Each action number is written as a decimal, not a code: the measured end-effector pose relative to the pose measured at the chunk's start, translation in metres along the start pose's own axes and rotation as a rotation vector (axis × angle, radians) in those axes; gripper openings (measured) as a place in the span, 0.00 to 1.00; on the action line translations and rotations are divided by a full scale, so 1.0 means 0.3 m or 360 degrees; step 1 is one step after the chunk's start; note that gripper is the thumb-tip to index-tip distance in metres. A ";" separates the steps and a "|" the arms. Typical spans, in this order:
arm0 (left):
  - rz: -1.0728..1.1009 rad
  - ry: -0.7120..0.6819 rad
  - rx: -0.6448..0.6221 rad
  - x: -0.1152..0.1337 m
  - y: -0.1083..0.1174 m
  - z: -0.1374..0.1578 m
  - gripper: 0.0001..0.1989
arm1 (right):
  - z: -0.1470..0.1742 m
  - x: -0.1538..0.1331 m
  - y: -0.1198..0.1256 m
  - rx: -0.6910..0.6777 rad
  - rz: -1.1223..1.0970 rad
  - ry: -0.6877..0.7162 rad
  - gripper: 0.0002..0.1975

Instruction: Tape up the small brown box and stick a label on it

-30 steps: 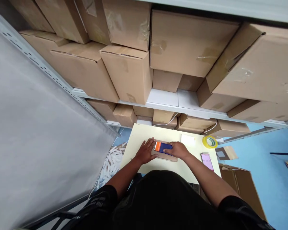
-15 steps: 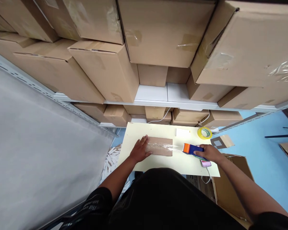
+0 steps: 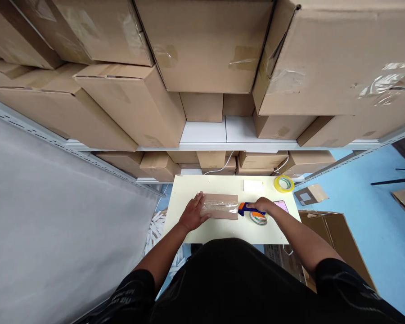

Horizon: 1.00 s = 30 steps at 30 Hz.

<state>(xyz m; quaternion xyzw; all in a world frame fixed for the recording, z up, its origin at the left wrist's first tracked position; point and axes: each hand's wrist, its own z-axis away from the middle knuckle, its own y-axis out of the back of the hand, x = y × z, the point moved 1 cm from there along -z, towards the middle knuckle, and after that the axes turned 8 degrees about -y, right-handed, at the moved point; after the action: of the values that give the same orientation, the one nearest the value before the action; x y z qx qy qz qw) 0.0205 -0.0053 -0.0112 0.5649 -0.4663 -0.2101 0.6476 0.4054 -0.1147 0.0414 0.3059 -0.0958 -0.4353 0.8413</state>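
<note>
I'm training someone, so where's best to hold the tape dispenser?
On the tape dispenser, likely the blue handle, from the right, where the right hand is: its orange head faces left, at the right end of the taped box.

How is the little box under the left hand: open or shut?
Shut on top: shiny clear tape runs along the flat upper face of the box. Its underside is hidden.

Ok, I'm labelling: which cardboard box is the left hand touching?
The box on the table, tape along its top; the other cardboard boxes are off the table.
</note>
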 end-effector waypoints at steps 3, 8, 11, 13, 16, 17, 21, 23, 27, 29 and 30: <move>0.0036 -0.0013 0.0009 0.000 0.003 0.002 0.50 | -0.002 0.063 -0.049 0.0004 -0.0191 -0.0132 0.26; 0.0188 -0.0008 0.0056 0.005 0.005 0.014 0.40 | 0.065 0.188 -0.187 0.0371 -0.0383 -0.0060 0.31; 0.0325 0.0048 0.0157 0.017 -0.008 0.022 0.34 | 0.095 0.225 -0.269 0.0805 -0.0077 -0.0058 0.26; 0.0417 0.0160 0.0236 0.026 -0.017 0.023 0.37 | 0.097 0.226 -0.316 0.0912 0.0141 -0.0018 0.23; 0.0567 0.0472 0.0324 0.035 -0.011 0.020 0.42 | 0.094 0.214 -0.362 0.0881 0.0311 0.0038 0.18; 0.0623 0.0587 0.0326 0.037 -0.002 0.018 0.42 | 0.097 0.209 -0.369 0.0887 0.0329 0.0044 0.16; 0.0810 0.0879 0.0222 0.042 0.063 0.002 0.32 | 0.143 0.171 -0.360 0.1022 0.0131 0.0221 0.20; 0.0889 0.0916 0.0140 0.044 0.097 -0.011 0.26 | 0.172 0.117 -0.342 0.0927 -0.0173 0.0411 0.25; 0.0960 0.0998 0.0021 0.043 0.133 -0.048 0.20 | 0.203 -0.053 -0.301 0.0418 -0.0692 0.0458 0.30; 0.0974 0.1045 0.0000 0.040 0.139 -0.066 0.19 | 0.206 -0.129 -0.283 0.0279 -0.0752 0.0405 0.28; 0.0983 0.1054 -0.0011 0.040 0.141 -0.072 0.19 | 0.205 -0.155 -0.276 0.0256 -0.0747 0.0374 0.26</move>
<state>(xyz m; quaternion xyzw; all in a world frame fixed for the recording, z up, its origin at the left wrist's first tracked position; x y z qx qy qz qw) 0.0336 0.0083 0.0339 0.4339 -0.3799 0.1835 0.7960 0.2952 -0.1404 0.0458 0.4341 0.0419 -0.5708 0.6957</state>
